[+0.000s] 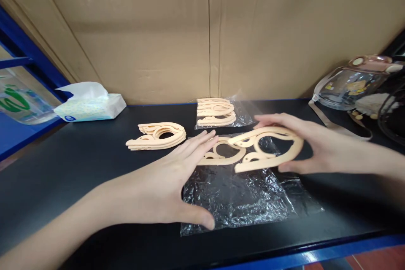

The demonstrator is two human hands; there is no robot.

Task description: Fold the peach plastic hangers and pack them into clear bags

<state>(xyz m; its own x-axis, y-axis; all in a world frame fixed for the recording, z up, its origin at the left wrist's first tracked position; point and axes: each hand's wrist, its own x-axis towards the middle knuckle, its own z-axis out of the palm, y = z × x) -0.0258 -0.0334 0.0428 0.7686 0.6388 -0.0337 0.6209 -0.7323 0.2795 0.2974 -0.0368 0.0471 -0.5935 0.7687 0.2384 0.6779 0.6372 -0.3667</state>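
My right hand [300,139] grips a beige folded plastic hanger [268,163] by its rounded end, thumb in front and fingers behind. My left hand [171,181] is open, its fingers stretched out and its thumb spread apart. Its fingertips are by a second folded hanger [226,161], partly covering that one's left end; whether they touch it I cannot tell. Beneath both hands lies a crinkled clear plastic bag [237,202]. Left of the bag, a stack of folded hangers [171,140] rests on the black table. Further back, more hangers [215,112] sit in clear plastic.
A tissue box [91,107] stands at the back left, near a clear bottle [25,101] with a green mark. At the back right are a clear strapped jug [351,88] and dark cables [392,114]. A cardboard wall [152,42] closes off the table's [133,244] far side.
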